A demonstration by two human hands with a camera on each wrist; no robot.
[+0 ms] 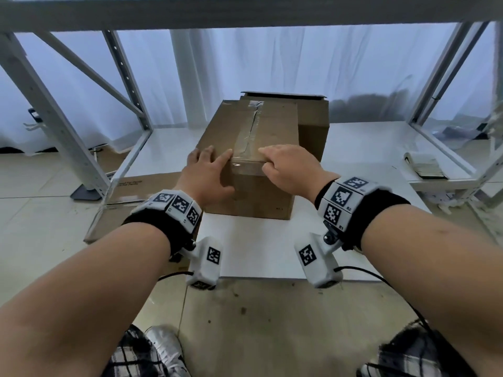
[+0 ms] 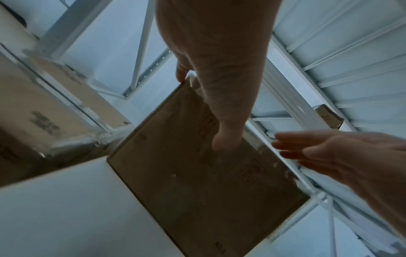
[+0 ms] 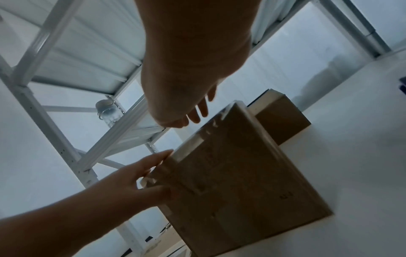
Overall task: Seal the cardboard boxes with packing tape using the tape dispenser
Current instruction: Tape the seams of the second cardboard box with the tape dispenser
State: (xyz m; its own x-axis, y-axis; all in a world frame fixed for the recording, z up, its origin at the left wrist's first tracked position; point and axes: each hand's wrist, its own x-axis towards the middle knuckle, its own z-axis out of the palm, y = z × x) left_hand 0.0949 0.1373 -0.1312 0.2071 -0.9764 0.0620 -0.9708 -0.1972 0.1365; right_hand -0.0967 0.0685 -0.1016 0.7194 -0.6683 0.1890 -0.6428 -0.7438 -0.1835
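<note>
Shelf: your work surface is the white shelf board (image 1: 362, 148), low inside the metal rack.
Rear box: a second cardboard box (image 1: 313, 123) stands just behind and to the right of the near one, touching or almost touching it; its top flap looks unsealed at the back edge.
Near box: the taped box (image 1: 246, 131) sits in the middle of the board, straight ahead of you, long axis running away from you.
Tape strip: the tape (image 1: 249, 131) runs along that long axis down the centre seam and folds over the near top edge onto the front face; it looks wrinkled partway along.
Left hand: your left hand (image 1: 206, 175) lies on the near left corner, fingers spread and fairly straight, thumb on the front face, forefinger reaching to the left edge of the tape. It holds nothing.
Right hand: your right hand (image 1: 288, 165) rests at the near edge just right of the tape, fingers extended and loosely bent over the top, thumb tucked at the front. It grips nothing.
Key relation: the folded tape end lies between your two hands, a little nearer your left forefinger, so pressing it down calls for a short inward stroke.
Dispenser: I can't find it in any view.
</note>
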